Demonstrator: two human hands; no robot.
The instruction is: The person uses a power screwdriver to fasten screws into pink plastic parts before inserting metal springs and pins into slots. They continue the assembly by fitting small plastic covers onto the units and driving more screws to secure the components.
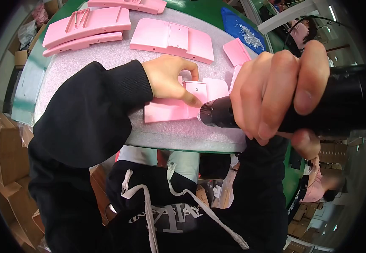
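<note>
My right hand (pixel 273 90) is wrapped round a black electric screwdriver (pixel 341 99), whose nose points left at a pink plastic part (pixel 164 111). The tool's tip is at the near right edge of a raised panel (pixel 196 89) on that part; whether it touches a screw is hidden. My left hand (pixel 168 78) holds the part against the mat, thumb on the panel's near side and fingers curled over its far side. A small screw or hole shows near the panel's far end.
Below lies a foam mat (pixel 94 76) on a green table (pixel 22 103). Several pink parts (pixel 172 40) lie beyond my hands. A blue bag (pixel 237 29) holding many small screws (pixel 250 37) is at the far right. Cardboard boxes (pixel 5 147) stand left; other people sit right.
</note>
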